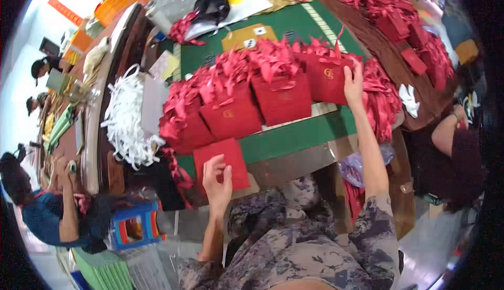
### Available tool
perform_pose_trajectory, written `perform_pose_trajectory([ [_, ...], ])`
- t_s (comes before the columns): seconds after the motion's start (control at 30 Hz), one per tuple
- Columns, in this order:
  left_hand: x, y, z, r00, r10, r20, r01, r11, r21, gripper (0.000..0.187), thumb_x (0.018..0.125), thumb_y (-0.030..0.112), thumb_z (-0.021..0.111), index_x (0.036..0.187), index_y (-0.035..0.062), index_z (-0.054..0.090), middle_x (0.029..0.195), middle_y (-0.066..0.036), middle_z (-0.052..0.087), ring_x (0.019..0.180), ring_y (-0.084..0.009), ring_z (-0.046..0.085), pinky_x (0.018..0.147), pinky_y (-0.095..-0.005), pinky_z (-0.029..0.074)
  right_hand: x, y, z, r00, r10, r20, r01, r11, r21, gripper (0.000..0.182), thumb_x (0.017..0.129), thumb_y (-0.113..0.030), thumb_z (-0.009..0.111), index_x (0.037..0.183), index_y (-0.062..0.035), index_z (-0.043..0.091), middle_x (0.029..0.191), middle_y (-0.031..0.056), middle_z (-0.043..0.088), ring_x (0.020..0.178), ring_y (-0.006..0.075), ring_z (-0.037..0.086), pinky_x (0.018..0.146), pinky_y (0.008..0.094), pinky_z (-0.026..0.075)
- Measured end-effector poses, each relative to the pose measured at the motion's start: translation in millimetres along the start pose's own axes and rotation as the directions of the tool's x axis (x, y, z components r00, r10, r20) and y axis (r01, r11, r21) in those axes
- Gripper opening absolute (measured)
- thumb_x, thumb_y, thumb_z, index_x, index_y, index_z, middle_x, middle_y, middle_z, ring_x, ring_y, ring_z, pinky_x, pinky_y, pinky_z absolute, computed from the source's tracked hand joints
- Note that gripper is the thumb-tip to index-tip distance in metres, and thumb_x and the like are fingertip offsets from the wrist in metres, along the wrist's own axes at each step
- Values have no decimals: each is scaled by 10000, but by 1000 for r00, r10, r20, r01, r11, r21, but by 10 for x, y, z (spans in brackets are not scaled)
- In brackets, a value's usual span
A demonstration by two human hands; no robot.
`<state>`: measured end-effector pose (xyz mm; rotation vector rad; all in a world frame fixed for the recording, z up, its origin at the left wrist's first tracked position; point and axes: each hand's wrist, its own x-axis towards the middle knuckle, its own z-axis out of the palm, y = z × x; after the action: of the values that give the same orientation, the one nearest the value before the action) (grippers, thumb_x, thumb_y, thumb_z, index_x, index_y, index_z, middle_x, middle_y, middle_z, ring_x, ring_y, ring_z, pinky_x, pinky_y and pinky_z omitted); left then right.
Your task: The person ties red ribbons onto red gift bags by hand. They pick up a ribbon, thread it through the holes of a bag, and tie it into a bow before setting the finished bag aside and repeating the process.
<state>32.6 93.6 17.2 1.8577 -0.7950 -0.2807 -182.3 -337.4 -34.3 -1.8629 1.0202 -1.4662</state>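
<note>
At the near edge of a green table (pixel 294 138), seen from above by the person working there, the left hand (pixel 218 181) rests on a flat, folded red paper bag (pixel 220 164), fingers curled over its lower edge, lightly closed on it rather than gripping hard. This flat red bag lies by itself, not yet opened out, and no ribbon shows on it. Just beyond, a row of standing red gift bags (pixel 257 101) runs across the table, each opened up, stamped with a small gold mark and topped with red ribbon; these look finished. The right hand (pixel 354 84) reaches out to the far right bag of the row (pixel 328 80), fingers spread against its side and top edge, touching it; a firm grip cannot be confirmed. To the left lies a heap of white paper strips (pixel 126 122). Farther back, on a brown cloth (pixel 378 43), many more flat red pieces (pixel 399 17) wait, so judging by that, much work remains. Other people sit at the left and right edges
</note>
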Motion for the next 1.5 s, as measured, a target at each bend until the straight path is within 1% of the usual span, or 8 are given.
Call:
perform_pose_trajectory([
  [0.17,10,-101,-271,981,119,-155,-73,958,278,294,882,23,682,1168,27,617,1120,-98,619,1034,-205,593,907,-338,473,-33,231,86,998,-56,25,61,949,-309,501,985,-248,603,1380,34,483,1337,209,554,1262,363,509,1087,403,377],
  [0.4,-142,-229,-380,981,179,-80,-120,870,479,456,864,141,726,1276,41,559,1267,-174,556,1225,-355,500,1060,-456,379,-510,-699,-172,997,-53,54,64,970,-234,239,976,-160,605,1158,-6,598,1175,142,592,1034,248,572,911,352,464],
  [0.47,-185,-424,-354,983,151,-104,-73,844,532,491,875,175,720,1312,46,536,1303,-182,539,1247,-364,484,1075,-471,357,-892,-1169,-108,984,57,171,-48,997,-61,126,974,-99,609,1050,-8,655,1007,65,650,908,154,599,790,283,481],
  [0.7,-235,-547,-330,990,133,37,-129,803,582,670,862,257,727,1425,43,435,1345,-245,510,1276,-419,451,1077,-524,326,-2224,-1965,411,658,217,721,-338,941,25,317,886,-234,736,1124,-43,650,964,117,663,868,218,667,768,337,533],
  [1.1,-272,108,347,972,112,207,-193,881,432,636,811,139,749,1382,32,491,1349,-257,438,1248,-418,419,1083,-485,342,-2171,-1646,-106,686,333,647,-392,918,-57,309,883,-147,711,1126,-20,569,865,128,652,808,277,670,725,395,527],
  [1.13,-278,119,437,964,121,239,-218,873,436,633,806,129,754,1374,25,494,1341,-260,440,1235,-425,423,1073,-488,347,-2118,-1601,-220,770,318,553,-342,938,-63,324,899,-148,703,1159,-3,577,920,106,650,788,195,649,707,332,530],
  [1.23,-281,107,653,943,172,286,-293,835,466,622,799,111,762,1350,-6,496,1331,-278,440,1205,-449,430,1040,-499,363,-1741,-1233,-557,969,41,243,55,925,-375,390,870,-186,694,1190,-15,551,1083,181,557,1044,353,563,906,442,468],
  [1.5,-294,121,796,895,222,387,-387,817,427,676,803,140,759,1385,-17,454,1332,-289,439,1180,-456,435,1021,-528,373,-1054,-270,-1146,991,66,-115,-132,532,-836,905,787,-504,758,1425,15,378,1405,314,372,1295,486,360,1070,609,286],
])
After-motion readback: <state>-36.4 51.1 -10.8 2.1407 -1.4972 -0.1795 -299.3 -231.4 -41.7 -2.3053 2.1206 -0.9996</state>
